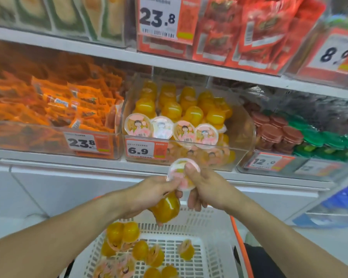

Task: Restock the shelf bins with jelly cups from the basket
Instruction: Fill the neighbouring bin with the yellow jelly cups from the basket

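Together, left hand [157, 194] and right hand [206, 188] (fingers curled) grip 1 jelly cup [180, 178].

orange foil snack packets [54, 105] in left clear bin | red sachets [255, 33] on upper shelf | brown-lidded cups [277, 133] beside green-lidded cups [321, 139], right bin

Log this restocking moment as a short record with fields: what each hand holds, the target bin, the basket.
left hand: grips an orange jelly cup
right hand: thumb pressed on the cup's pink lid, sharing the grip
target bin: clear, tagged 6.9, nearly full of orange cups, four lids facing out at the front
basket: white, several cups left inside
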Tool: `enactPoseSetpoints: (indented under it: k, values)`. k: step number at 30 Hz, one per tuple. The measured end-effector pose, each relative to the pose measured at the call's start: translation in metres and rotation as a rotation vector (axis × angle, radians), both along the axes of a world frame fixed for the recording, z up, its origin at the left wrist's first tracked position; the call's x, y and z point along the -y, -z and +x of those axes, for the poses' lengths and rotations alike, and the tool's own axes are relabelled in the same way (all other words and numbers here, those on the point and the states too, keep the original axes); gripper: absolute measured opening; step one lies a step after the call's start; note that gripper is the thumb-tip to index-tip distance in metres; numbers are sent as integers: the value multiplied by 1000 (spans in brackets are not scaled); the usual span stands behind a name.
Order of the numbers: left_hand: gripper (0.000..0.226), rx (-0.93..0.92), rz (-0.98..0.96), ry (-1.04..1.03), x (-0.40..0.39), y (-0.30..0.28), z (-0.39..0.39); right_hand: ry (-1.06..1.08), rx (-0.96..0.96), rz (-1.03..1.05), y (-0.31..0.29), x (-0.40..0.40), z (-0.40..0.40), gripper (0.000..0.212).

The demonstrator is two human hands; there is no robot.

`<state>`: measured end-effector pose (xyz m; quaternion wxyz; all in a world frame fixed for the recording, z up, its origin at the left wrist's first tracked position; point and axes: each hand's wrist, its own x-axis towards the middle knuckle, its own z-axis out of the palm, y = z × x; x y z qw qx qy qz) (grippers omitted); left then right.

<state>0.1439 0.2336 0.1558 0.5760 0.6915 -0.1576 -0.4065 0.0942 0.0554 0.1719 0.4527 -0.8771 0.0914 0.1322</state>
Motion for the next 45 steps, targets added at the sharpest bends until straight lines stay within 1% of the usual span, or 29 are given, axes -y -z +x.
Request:
enactPoseSetpoints:
  k: [2, 3, 5, 7, 9, 11, 12, 14, 16, 18, 20, 24, 26, 28, 32, 36, 37, 39, 41, 43, 45]
  values:
    - [44, 58, -52, 21, 4, -4, -2, 10, 110, -172, -6, 7, -5, 69]
    - [45, 81, -67, 26, 7, -5, -4, 16, 202, -266, -10, 9, -7, 65]
    - [44, 104, -92, 5, 12, -8, -3, 31, 421, -381, -20, 11, -8, 50]
    - [40, 58, -166, -22, 18, -11, -2, 34, 658, -421, -31, 13, -6, 41]
    - [38, 42, -204, -30, 21, -16, -1, 21, 846, -412, -36, 18, -4, 30]
    - [41, 37, -242, -45, 27, -19, 0, 47, 962, -391, -35, 25, -4, 29]
    - [43, 18, -263, -60, 31, -22, 0, 71, 1030, -421, -36, 28, -3, 31]
    - [46, -52, -275, -117, 39, -26, 1, 145, 1164, -590, -41, 37, 1, 32]
    - [48, -151, -257, -157, 45, -28, -1, 274, 1229, -745, -51, 54, 12, 32]
    - [45, -233, -237, -157, 48, -25, -3, 370, 1208, -856, -64, 75, 28, 31]
    - [37, -263, -208, -117, 50, -20, -4, 397, 1120, -990, -73, 90, 46, 27]
    - [29, -281, -163, -53, 56, -9, -6, 301, 860, -1295, -76, 104, 79, 12]
    - [30, -284, -144, -63, 59, -5, -6, 254, 745, -1436, -74, 104, 92, 13]
    - [33, -277, -134, -78, 61, -3, -4, 266, 671, -1506, -69, 102, 100, 18]
    - [34, -261, -118, -132, 59, 0, 3, 268, 571, -1490, -63, 98, 106, 13]
    - [32, -237, -91, -162, 57, 5, 8, 207, 624, -1460, -55, 95, 103, 5]
    - [31, -234, -86, -167, 57, 6, 8, 188, 618, -1450, -51, 96, 102, 10]
    - [31, -233, -87, -169, 57, 8, 9, 147, 566, -1417, -44, 99, 99, 30]
    - [32, -231, -93, -166, 58, 10, 9, 139, 541, -1417, -44, 101, 95, 42]
    - [32, -224, -89, -162, 58, 11, 8, 152, 491, -1440, -47, 100, 92, 43]
    - [32, -218, -74, -155, 59, 12, 8, 153, 439, -1459, -53, 97, 91, 38]
